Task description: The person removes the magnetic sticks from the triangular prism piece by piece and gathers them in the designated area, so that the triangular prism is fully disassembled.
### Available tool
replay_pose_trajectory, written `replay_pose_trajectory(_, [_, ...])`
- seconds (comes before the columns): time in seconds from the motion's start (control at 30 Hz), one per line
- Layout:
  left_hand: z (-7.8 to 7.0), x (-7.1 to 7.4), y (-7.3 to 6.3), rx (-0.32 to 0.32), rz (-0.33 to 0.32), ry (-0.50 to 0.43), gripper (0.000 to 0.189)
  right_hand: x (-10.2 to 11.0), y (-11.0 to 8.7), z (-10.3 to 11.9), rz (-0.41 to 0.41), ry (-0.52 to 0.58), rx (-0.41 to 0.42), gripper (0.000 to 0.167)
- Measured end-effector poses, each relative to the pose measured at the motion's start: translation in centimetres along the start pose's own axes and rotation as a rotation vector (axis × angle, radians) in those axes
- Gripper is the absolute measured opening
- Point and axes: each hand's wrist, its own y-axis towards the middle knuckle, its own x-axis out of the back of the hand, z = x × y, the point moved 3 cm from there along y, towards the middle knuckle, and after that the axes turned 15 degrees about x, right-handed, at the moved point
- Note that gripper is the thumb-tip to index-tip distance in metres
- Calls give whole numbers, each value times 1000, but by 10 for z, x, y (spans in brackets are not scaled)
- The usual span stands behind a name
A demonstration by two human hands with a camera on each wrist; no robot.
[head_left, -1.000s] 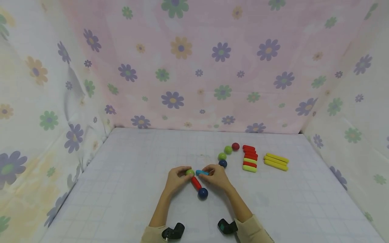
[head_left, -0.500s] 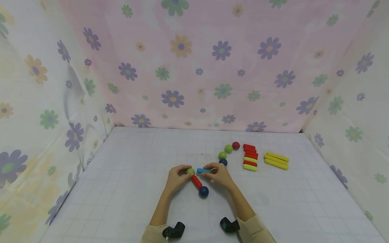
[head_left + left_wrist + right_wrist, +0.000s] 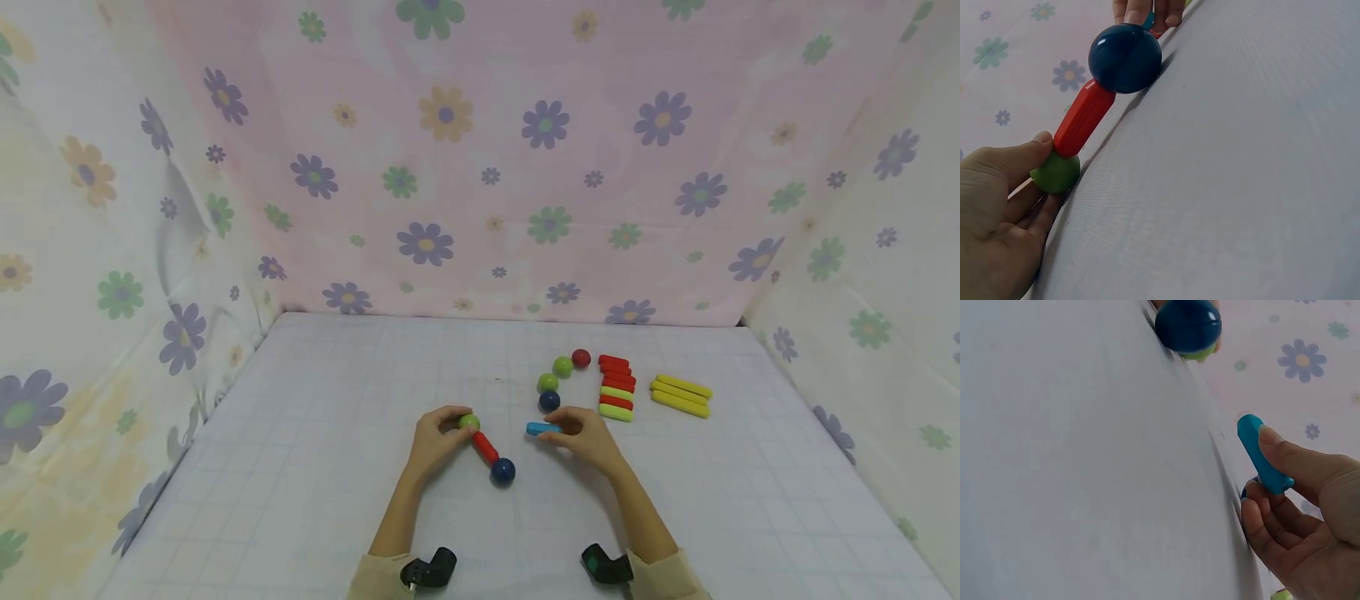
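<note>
My left hand [image 3: 437, 446] pinches a green ball [image 3: 1057, 172] between thumb and fingers, low over the table. A red rod [image 3: 1084, 119] joins that ball to a dark blue ball [image 3: 503, 472], which lies nearer the front. Off to the right, my right hand [image 3: 588, 437] holds a light blue rod [image 3: 1264, 454] between thumb and fingers. The rod's far end points left, apart from the joined pieces. Just behind the right fingers sits another dark blue ball [image 3: 549, 401].
Two more green balls [image 3: 548, 382] and a red ball [image 3: 581, 358] curve away toward the back. Beside them lies a column of red and yellow-green rods [image 3: 617, 388]. Farther right are yellow rods [image 3: 681, 396]. Floral cloth walls [image 3: 480, 208] enclose the white table [image 3: 337, 400].
My right hand has drawn away to the right with the light blue rod, widening the gap to the green ball. My left hand and the joined pieces have hardly moved.
</note>
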Motion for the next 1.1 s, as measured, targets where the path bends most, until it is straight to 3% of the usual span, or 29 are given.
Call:
replay_pose_trajectory(0.53, [2,-1,2,12,-13,28,31,62,-39,-22,-96,-147,-201,40])
replay_pose_trajectory(0.77, [3,-1,3,1,-18,24,31,73,-44,-31,-131,-194,-233,41])
replay_pose_trajectory(1.1, [2,-2,1,46,-13,62,31,80,-48,-38,-147,-197,-267,41])
